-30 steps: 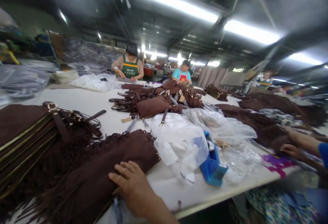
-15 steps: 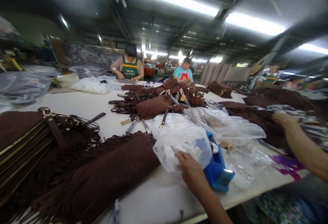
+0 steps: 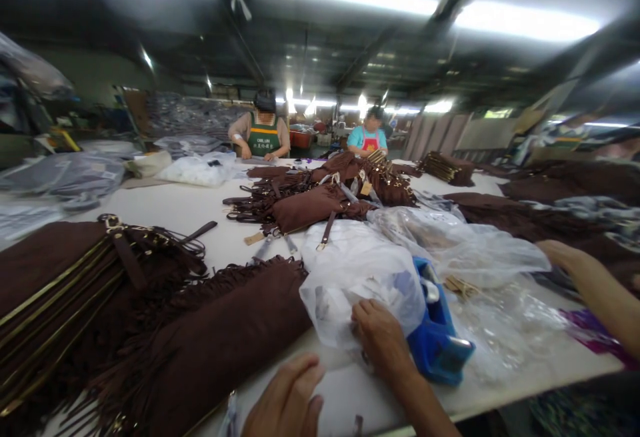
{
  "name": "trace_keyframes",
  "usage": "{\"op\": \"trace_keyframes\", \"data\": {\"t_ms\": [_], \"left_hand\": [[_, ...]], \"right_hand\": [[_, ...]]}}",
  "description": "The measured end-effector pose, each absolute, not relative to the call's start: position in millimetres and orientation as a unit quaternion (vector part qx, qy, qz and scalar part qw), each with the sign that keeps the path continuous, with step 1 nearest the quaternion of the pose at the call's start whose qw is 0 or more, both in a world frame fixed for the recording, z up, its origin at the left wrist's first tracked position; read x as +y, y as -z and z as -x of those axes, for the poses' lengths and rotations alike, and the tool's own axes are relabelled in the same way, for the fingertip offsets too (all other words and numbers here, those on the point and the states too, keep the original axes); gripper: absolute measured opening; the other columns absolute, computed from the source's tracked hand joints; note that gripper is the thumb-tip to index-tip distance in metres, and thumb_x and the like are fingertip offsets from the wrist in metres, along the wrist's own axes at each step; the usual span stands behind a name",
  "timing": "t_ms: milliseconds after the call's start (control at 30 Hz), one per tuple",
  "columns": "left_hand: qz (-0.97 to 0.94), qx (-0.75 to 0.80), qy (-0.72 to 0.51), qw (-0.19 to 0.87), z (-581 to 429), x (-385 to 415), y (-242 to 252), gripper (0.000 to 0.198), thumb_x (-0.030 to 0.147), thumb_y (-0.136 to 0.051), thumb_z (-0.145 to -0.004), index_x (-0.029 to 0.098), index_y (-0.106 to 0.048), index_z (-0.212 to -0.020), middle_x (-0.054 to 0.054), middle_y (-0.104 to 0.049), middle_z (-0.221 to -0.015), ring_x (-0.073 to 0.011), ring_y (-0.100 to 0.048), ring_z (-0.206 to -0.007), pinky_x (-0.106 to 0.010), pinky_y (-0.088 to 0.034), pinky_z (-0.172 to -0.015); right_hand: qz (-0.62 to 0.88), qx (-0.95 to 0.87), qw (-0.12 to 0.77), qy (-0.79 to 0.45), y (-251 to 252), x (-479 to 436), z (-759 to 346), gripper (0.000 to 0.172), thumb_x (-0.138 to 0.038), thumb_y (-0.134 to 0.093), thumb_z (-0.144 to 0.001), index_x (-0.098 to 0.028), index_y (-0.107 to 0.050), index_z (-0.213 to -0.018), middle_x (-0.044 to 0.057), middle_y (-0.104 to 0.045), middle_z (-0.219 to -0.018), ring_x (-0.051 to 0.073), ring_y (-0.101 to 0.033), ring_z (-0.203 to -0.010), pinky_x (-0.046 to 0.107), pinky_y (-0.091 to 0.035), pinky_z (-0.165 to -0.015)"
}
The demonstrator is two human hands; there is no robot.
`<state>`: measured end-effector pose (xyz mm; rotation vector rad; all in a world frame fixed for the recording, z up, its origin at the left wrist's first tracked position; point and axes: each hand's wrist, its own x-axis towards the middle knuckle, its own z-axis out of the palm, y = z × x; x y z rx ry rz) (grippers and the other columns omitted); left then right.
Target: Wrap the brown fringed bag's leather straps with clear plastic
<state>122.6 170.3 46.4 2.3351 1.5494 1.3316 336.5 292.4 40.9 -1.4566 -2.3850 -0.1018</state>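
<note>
My right hand (image 3: pixel 381 338) is at the mouth of a white translucent plastic bag (image 3: pixel 345 257) with pale contents. Its fingers are curled together; anything between them is hidden. At the bottom centre, my left hand (image 3: pixel 287 397) is held loosely curved, thumb apart from the fingers, with nothing visible in it. Left of both hands lies a dark brown fringed bag (image 3: pixel 225 330). Beyond it on the left is a stack of brown bags (image 3: pixel 55 277) with gold zips and straps. A blue plastic holder (image 3: pixel 440 343) stands just right of my right hand.
More brown fringed bags (image 3: pixel 305 207) are heaped mid-table (image 3: pixel 170 203). Clear plastic bags (image 3: pixel 505 317) lie at right, near a co-worker's arm (image 3: pixel 590 283). Across the table are two people, one in a green apron (image 3: pixel 265 138), one in a red apron (image 3: pixel 371 142).
My left hand has come into view at the bottom centre. My right hand's fingers have curled in at the bag's mouth. The co-worker's hand at right is lower, by the clear plastic.
</note>
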Motion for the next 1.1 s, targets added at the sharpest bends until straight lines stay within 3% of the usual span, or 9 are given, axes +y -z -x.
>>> {"op": "trace_keyframes", "data": {"t_ms": [67,167,300,433,600,700,867,1000,1100], "left_hand": [[-0.809,0.446,-0.382,0.003,-156,194,-52,0.040,0.019,-0.049,-0.092,0.019,-0.052,-0.131,-0.011,-0.063,-0.127,-0.0218,-0.061,-0.115,-0.031,-0.053,-0.096],[-0.822,0.468,-0.317,0.070,-188,229,-56,0.058,0.011,-0.054,-0.085,0.012,-0.041,-0.141,-0.015,-0.050,-0.141,-0.0275,-0.046,-0.131,-0.043,-0.043,-0.110],[-0.771,0.536,-0.296,0.173,-197,259,-36,0.052,0.005,-0.055,-0.078,0.012,-0.056,-0.130,-0.014,-0.057,-0.133,-0.0292,-0.049,-0.127,-0.046,-0.040,-0.111],[-0.735,0.549,-0.347,0.195,-192,265,-14,0.050,0.004,-0.049,-0.079,0.015,-0.058,-0.127,-0.012,-0.058,-0.132,-0.0248,-0.050,-0.125,-0.042,-0.040,-0.111],[-0.735,0.503,-0.402,0.213,-191,269,-2,0.067,-0.006,-0.044,-0.070,0.026,-0.060,-0.127,-0.009,-0.051,-0.139,-0.0215,-0.046,-0.130,-0.045,-0.037,-0.111],[-0.732,0.489,-0.413,0.234,-191,273,-3,0.054,-0.005,-0.047,-0.072,0.029,-0.072,-0.106,-0.006,-0.055,-0.135,-0.0219,-0.046,-0.129,-0.047,-0.037,-0.110],[-0.729,0.464,-0.402,0.303,-181,248,-35,0.029,0.005,-0.059,-0.078,0.028,-0.076,-0.082,-0.002,-0.055,-0.138,-0.0238,-0.041,-0.133,-0.045,-0.031,-0.114],[-0.690,0.445,-0.447,0.355,-151,193,-76,0.022,0.010,-0.057,-0.080,0.027,-0.071,-0.085,-0.002,-0.060,-0.131,-0.0224,-0.042,-0.132,-0.040,-0.031,-0.113],[-0.643,0.460,-0.467,0.397,-121,152,-91,0.010,0.026,-0.058,-0.084,0.025,-0.068,-0.079,-0.006,-0.068,-0.111,-0.0264,-0.054,-0.118,-0.038,-0.041,-0.103]], "right_hand": [[0.506,-0.844,0.176,0.023,-42,291,-340,0.017,-0.006,-0.053,-0.085,-0.018,-0.064,-0.080,0.007,-0.066,-0.085,0.023,-0.058,-0.084,0.034,-0.044,-0.075],[0.476,-0.860,0.186,-0.015,-43,291,-350,0.017,-0.012,-0.054,-0.089,-0.022,-0.066,-0.083,0.003,-0.069,-0.091,0.020,-0.061,-0.089,0.031,-0.046,-0.080],[0.475,-0.844,0.243,-0.061,-46,288,-369,0.018,-0.020,-0.047,-0.095,-0.021,-0.065,-0.093,0.006,-0.070,-0.108,0.020,-0.063,-0.102,0.031,-0.048,-0.089],[0.495,-0.788,0.355,-0.086,-51,272,-373,0.017,-0.028,-0.046,-0.097,-0.022,-0.061,-0.091,0.006,-0.069,-0.101,0.021,-0.063,-0.098,0.032,-0.048,-0.087],[0.448,-0.843,0.298,-0.009,-24,234,-351,0.022,-0.020,-0.043,-0.095,-0.022,-0.062,-0.084,0.005,-0.065,-0.085,0.022,-0.057,-0.081,0.034,-0.042,-0.075],[0.361,-0.879,0.292,-0.108,-6,214,-340,0.029,-0.030,-0.044,-0.094,-0.023,-0.062,-0.073,0.003,-0.062,-0.070,0.018,-0.054,-0.066,0.028,-0.039,-0.061],[0.349,-0.720,0.287,-0.526,-44,197,-351,0.028,-0.049,-0.060,-0.085,-0.022,-0.064,-0.078,-0.003,-0.061,-0.066,0.012,-0.053,-0.059,0.022,-0.039,-0.057],[0.472,-0.589,0.414,-0.509,-84,203,-359,0.025,-0.047,-0.067,-0.081,-0.022,-0.066,-0.086,-0.004,-0.054,-0.065,0.013,-0.050,-0.064,0.022,-0.040,-0.061],[0.494,-0.573,0.447,-0.477,-89,207,-349,0.025,-0.046,-0.068,-0.080,-0.021,-0.066,-0.078,-0.004,-0.050,-0.061,0.013,-0.047,-0.063,0.022,-0.038,-0.061]]}}
